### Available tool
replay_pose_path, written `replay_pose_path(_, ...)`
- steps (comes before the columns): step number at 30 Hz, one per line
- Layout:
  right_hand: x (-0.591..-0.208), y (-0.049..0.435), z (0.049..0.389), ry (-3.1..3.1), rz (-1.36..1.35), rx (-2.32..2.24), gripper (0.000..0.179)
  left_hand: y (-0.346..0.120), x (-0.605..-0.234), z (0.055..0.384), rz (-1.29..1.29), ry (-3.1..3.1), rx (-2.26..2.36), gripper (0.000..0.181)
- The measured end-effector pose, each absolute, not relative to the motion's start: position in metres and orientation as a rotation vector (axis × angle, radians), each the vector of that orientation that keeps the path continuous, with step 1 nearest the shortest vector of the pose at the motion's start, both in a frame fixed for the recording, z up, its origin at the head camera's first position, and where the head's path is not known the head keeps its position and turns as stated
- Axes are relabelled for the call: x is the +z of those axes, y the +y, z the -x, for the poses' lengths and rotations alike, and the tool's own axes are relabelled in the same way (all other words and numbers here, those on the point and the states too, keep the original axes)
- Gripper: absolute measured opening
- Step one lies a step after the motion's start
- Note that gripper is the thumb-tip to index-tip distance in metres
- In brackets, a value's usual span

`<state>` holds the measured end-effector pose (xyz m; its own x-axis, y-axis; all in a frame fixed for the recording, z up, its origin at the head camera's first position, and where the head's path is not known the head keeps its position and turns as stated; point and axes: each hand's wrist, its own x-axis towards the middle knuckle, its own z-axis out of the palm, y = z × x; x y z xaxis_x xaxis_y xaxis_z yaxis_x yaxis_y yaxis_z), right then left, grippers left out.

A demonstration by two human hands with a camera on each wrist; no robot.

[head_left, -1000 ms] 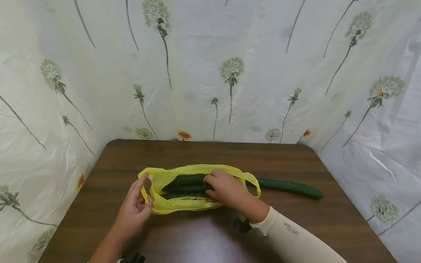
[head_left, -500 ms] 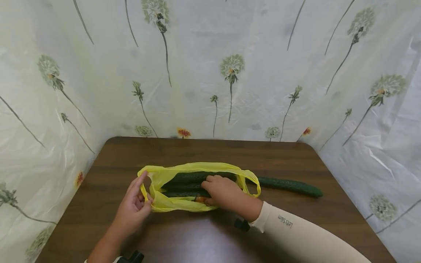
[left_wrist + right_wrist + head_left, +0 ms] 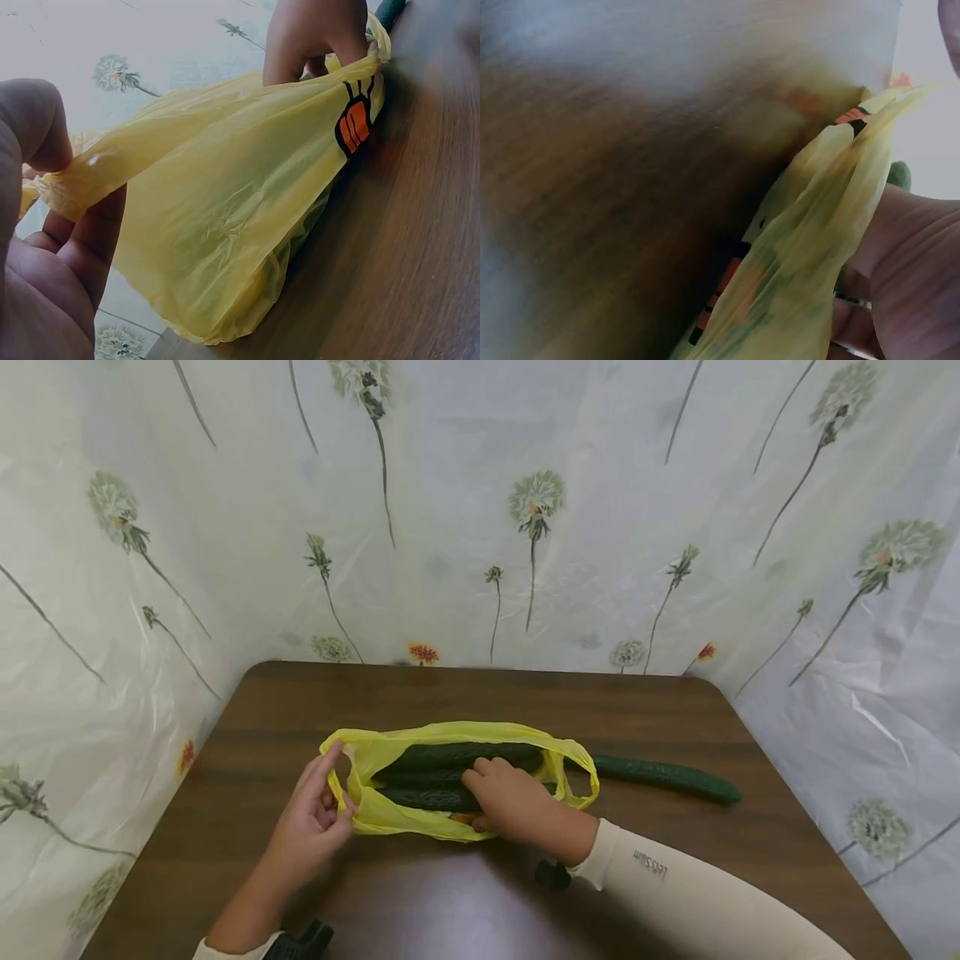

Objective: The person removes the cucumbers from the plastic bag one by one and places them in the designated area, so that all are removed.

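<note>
My left hand (image 3: pixel 311 814) pinches the left handle of a thin yellow plastic bag (image 3: pixel 397 814), pulling that end taut in the left wrist view. Inside the wide mouth lie long dark green cucumbers: a rear cucumber (image 3: pixel 457 756) and a front cucumber (image 3: pixel 427 797). Reaching in from the right, my right hand (image 3: pixel 517 802) grips the front cucumber, fingers over its far side and thumb on the near side. Its fingertips are hidden. In the right wrist view the bag's wall (image 3: pixel 802 232) covers part of the fingers.
Another long cucumber (image 3: pixel 667 777) lies on the brown wooden table (image 3: pixel 480 902), just right of the bag. A curtain with dandelion prints (image 3: pixel 536 502) hangs behind and at both sides. An orange and black print (image 3: pixel 354 124) marks the bag's front.
The front cucumber has shifted away from the bag's near wall, and more of it shows. My right hand has stayed in the bag; my left hand keeps its hold. The head view has tilted slightly.
</note>
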<state>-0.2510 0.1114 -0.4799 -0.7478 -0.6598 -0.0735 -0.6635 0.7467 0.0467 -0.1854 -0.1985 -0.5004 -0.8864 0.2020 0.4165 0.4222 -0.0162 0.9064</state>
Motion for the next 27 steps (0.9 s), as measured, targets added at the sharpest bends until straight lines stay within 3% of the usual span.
replay_pose_path(12, -0.482, 0.109, 0.249, 2.828, 1.174, 0.118, 0.042, -0.200, -0.500, 0.186, 0.631, -2.141, -1.986, 0.090)
replay_pose_path(22, -0.478, 0.107, 0.249, 2.764, 1.023, 0.025, 0.031, -0.200, -0.498, 0.189, 0.641, -2.109, -1.993, 0.089)
replay_pose_path(27, -0.485, 0.109, 0.245, 2.748, 1.069, 0.091, 0.039, -0.199, -0.501, 0.187, 0.655, -2.088, -2.003, 0.090)
